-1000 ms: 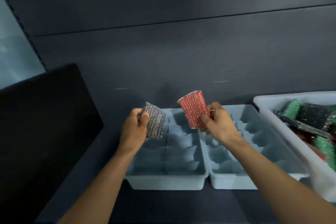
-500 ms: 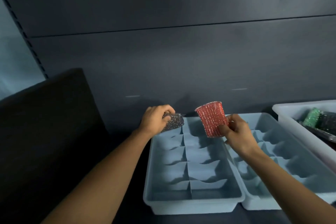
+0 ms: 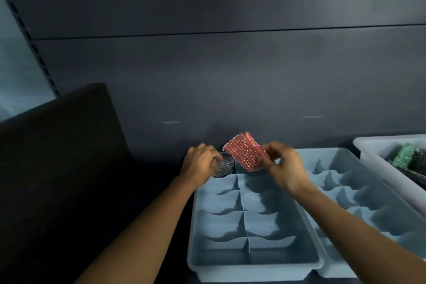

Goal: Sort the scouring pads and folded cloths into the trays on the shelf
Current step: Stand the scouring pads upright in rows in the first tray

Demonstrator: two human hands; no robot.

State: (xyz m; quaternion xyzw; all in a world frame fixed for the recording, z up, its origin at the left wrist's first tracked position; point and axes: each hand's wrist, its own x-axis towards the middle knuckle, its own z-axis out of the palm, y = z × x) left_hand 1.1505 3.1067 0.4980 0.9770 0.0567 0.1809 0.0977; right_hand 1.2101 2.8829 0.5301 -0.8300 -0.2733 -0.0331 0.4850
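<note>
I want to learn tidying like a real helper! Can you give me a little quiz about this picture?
1. True or false: the right hand holds a red scouring pad.
2. Where does the left hand hold the silver scouring pad? A) at the far-left corner compartment of the left tray; B) over the floor; C) above the person's head.
3. Fill in: the white bin stands to the ___ of the right tray.
Key: 1 true; 2 A; 3 right.
</note>
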